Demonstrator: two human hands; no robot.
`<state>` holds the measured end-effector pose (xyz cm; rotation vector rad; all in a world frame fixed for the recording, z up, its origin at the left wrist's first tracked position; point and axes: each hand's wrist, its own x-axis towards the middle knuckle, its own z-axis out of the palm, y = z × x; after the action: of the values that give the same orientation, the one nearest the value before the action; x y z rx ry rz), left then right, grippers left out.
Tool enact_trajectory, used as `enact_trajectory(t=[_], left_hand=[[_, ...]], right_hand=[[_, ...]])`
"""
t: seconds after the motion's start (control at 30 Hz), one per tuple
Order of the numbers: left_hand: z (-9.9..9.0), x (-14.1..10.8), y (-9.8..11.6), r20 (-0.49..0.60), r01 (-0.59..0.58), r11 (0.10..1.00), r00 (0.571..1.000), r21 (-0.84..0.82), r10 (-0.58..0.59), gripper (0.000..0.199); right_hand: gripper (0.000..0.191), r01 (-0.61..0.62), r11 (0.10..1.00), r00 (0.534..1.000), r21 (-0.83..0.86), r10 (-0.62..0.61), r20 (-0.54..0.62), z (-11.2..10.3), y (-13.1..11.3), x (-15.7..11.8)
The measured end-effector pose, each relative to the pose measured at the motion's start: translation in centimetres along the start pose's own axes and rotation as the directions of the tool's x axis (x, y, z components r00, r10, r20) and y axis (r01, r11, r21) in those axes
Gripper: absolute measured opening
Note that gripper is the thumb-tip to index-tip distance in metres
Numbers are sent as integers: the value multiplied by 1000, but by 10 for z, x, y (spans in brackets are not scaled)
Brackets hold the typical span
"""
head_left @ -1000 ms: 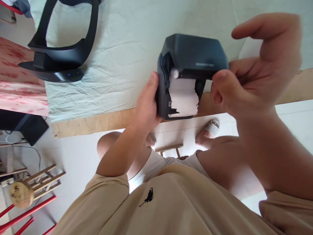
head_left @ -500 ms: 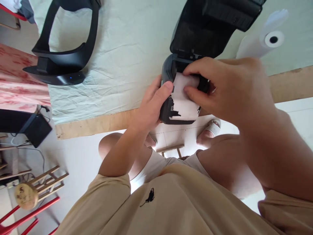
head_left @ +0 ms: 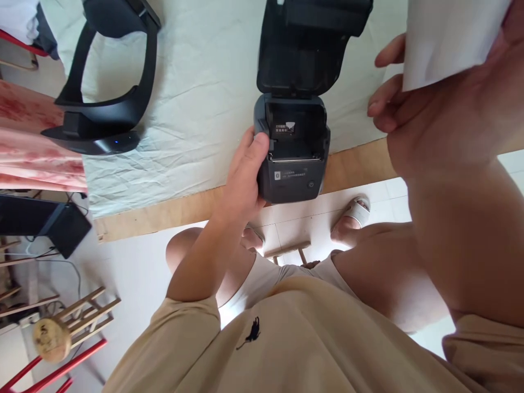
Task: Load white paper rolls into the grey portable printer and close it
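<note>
My left hand (head_left: 246,169) grips the left side of a dark grey portable label printer (head_left: 292,183), its thumb on the rim. The printer's black lid (head_left: 301,52) stands swung open at the far side. The paper bay (head_left: 297,128) is bare inside, showing a small printed label. At the upper right, my right hand (head_left: 434,117) is closed around white paper (head_left: 452,43), with fingertips showing to the left of it. The paper covers part of this hand, so the exact grip is hidden.
A black headset-like device (head_left: 110,112) with a curved band lies on the cloth-covered table (head_left: 204,98) at left. The table's wooden edge (head_left: 164,214) runs below the printer. Wooden stools (head_left: 51,338) and a dark box-shaped item (head_left: 65,229) are at lower left.
My right hand has left the printer and moved right and up. The paper that lay in the printer is out of it, uncovering the bay. My left hand still holds the printer.
</note>
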<state>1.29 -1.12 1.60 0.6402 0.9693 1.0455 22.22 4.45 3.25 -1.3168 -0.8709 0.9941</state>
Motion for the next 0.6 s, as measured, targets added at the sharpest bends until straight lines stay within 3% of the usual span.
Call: enact_trajectory(t=[0.07,0.17,0.27,0.37,0.47,0.6], left_hand=[[-3,0,0,34,0,1000,999,7,-1,52],[-5,1,0,14,-5,1000,1000,28,5,46],[-5,3,-2,-12,-5,998,1000,60,6,35],[-6,4,-3,1,-10,998,1000,58,10,29],[-4,3,-2,-2,-11,999,1000,48,11,30],[3,0,1,-31,11,999,999,32,-10,28]], right_hand=[[28,60,995,997,76,-57,-45,4,9,-1],[37,246,968,967,55,-249,49,4,21,-9],[39,345,914,934,-215,-312,177,-6,31,-14],[37,509,707,860,-492,-385,336,-19,35,-12],[31,572,569,820,-591,-403,406,-26,33,-9],[50,498,500,867,-708,-283,410,-22,32,-10]])
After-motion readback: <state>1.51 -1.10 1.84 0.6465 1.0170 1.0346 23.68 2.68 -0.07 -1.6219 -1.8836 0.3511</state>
